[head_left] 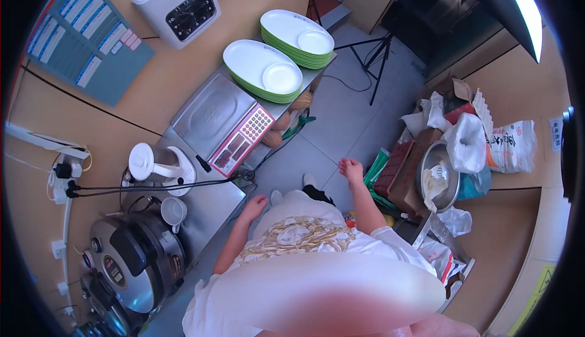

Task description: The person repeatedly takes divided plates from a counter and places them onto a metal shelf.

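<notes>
My left hand (255, 206) hangs over the floor beside the metal counter (213, 215), its fingers curled and nothing visible in them. On the other side of my body, my right hand (351, 171) is held above the tiled floor, fingers loosely bent, with no object seen in it. The pink-framed scale (244, 139) on the counter lies beyond the hand on the left. Close to the hand on the right are a dark red crate (393, 167) and a metal bowl (440, 175) with a white scoop-like item (437, 171) in it.
Two stacks of green-rimmed oval plates (262, 69) stand at the counter's far end. A white kettle (159, 165), a cup (173, 211) and a pressure cooker (137, 261) sit nearer. Black cables cross the counter edge. A tripod (381, 50) stands on the floor ahead.
</notes>
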A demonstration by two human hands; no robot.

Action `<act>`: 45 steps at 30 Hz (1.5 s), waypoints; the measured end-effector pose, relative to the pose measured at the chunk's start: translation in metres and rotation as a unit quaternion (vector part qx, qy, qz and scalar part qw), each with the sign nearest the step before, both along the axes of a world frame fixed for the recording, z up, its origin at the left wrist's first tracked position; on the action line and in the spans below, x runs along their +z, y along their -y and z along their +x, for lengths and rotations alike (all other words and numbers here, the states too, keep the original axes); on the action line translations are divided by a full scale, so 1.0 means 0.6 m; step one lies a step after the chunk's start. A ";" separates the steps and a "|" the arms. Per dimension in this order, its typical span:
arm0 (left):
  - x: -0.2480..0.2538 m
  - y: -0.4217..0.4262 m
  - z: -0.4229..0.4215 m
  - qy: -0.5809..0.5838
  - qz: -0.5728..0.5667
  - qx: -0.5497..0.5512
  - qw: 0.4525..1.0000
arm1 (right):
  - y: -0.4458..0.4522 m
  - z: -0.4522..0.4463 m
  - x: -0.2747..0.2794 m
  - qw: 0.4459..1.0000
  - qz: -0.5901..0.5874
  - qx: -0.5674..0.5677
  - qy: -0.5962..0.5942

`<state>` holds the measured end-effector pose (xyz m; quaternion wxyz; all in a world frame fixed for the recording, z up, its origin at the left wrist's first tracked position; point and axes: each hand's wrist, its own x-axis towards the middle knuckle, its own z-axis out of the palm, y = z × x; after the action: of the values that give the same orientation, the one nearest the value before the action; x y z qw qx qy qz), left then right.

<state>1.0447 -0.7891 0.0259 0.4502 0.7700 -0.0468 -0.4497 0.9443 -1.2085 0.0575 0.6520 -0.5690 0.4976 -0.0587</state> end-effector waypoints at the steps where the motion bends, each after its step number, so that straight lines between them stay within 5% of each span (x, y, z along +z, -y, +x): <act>1: 0.025 0.028 0.017 0.024 -0.019 -0.014 0.999 | 0.012 0.011 0.002 1.000 0.002 -0.016 0.009; 13: 0.262 0.478 0.290 0.098 -0.262 0.080 0.957 | 0.331 0.482 0.091 0.973 -0.168 0.087 0.131; 16: 0.263 0.588 0.367 0.138 -0.254 0.142 0.947 | 0.410 0.613 0.121 0.925 -0.316 0.143 0.154; 22: 0.259 0.748 0.517 0.182 -0.151 0.285 0.929 | 0.482 0.794 0.118 0.894 -0.318 0.266 0.171; 25: 0.231 0.785 0.570 0.186 -0.113 0.347 0.912 | 0.482 0.833 0.113 0.885 -0.294 0.340 0.120; 32: 0.211 0.814 0.589 0.173 -0.059 0.352 0.918 | 0.461 0.829 0.106 0.894 -0.260 0.306 0.201; 39: 0.246 0.819 0.546 0.184 -0.176 0.419 0.872 | 0.440 0.794 0.174 0.903 -0.237 0.271 0.235; 43: 0.280 0.799 0.510 0.187 -0.360 0.440 0.801 | 0.414 0.729 0.230 0.906 -0.125 0.260 0.310; 45: 0.317 0.764 0.474 0.129 -0.352 0.471 0.798 | 0.379 0.680 0.285 0.904 -0.064 0.259 0.334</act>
<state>1.3292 -1.2477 0.2163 0.8365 0.5362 0.1091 -0.0310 1.3522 -1.4357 0.2283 0.7348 -0.6650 0.0812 -0.1063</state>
